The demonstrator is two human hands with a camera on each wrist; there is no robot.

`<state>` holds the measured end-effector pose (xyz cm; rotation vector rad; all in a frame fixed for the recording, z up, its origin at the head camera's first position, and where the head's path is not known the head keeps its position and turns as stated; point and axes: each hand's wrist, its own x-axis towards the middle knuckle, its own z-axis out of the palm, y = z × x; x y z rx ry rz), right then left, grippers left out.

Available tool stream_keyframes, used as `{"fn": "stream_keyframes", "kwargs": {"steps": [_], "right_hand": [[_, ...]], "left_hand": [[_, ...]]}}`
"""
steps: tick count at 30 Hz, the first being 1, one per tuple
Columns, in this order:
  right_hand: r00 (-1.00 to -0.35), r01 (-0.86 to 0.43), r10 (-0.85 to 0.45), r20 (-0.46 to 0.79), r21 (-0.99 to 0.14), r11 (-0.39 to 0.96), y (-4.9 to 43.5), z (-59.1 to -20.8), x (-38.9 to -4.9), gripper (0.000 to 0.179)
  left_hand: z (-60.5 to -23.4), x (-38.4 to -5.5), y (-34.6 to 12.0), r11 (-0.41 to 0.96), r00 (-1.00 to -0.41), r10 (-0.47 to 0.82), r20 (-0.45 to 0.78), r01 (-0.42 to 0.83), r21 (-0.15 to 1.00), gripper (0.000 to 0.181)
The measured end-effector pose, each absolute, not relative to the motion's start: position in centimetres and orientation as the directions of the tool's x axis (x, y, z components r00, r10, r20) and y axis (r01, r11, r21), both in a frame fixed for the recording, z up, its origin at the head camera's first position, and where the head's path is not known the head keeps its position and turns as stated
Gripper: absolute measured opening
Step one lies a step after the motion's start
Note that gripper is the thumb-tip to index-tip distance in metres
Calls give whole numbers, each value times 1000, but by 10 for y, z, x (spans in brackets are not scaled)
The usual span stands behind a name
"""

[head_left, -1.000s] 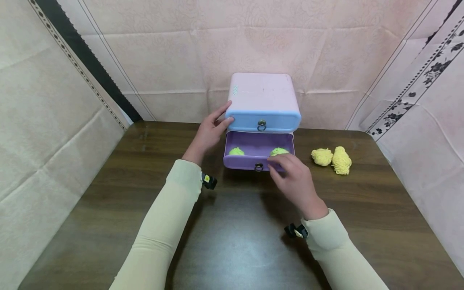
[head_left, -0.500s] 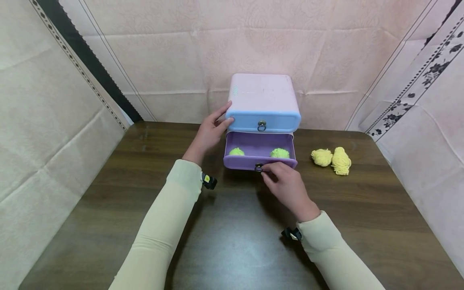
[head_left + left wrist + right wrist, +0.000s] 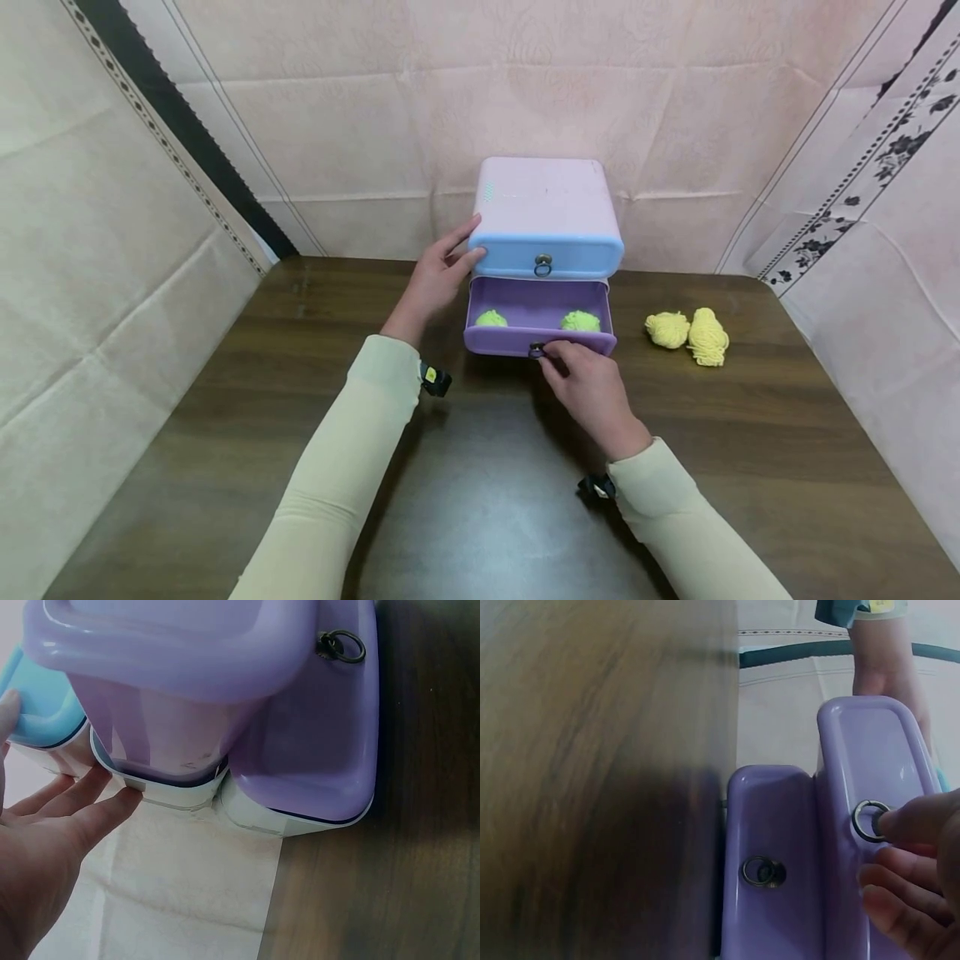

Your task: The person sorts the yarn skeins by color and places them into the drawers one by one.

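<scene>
A small drawer cabinet point(image 3: 543, 196) with a white top stands at the back of the table. My left hand point(image 3: 433, 282) rests on its left side, fairly straight fingers along the wall and thumb at the edge of the blue top drawer point(image 3: 581, 257). Below, a purple drawer point(image 3: 495, 340) is pulled out, holding a green yarn ball point(image 3: 491, 318) on the left and another green yarn ball point(image 3: 581, 322) on the right. With thumb and forefinger my right hand point(image 3: 591, 392) pinches the drawer's ring pull point(image 3: 859, 823).
Two yellow yarn bundles point(image 3: 707, 337) lie side by side on the brown table point(image 3: 765, 400), right of the cabinet. Under the pulled-out drawer, a second purple drawer point(image 3: 772, 817) with its own ring shows in the right wrist view. Patterned cloth point(image 3: 360, 150) hangs behind.
My right hand has moved left from the drawer's right rim to its ring pull and taken hold of it. The left hand has stayed on the cabinet.
</scene>
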<state>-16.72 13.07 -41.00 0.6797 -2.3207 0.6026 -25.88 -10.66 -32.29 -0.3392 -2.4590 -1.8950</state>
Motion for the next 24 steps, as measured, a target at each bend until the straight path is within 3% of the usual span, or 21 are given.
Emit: {"fn": "stream_keyframes", "kwargs": {"steps": [17, 24], "right_hand": [[-714, -511, -249, 654, -245, 824, 120, -409, -168, 10], [-718, -516, -249, 650, -256, 817, 119, -409, -168, 7]], "left_hand": [[-322, -258, -105, 249, -981, 139, 138, 169, 954, 51], [-341, -274, -109, 241, -976, 143, 164, 195, 951, 50]]}}
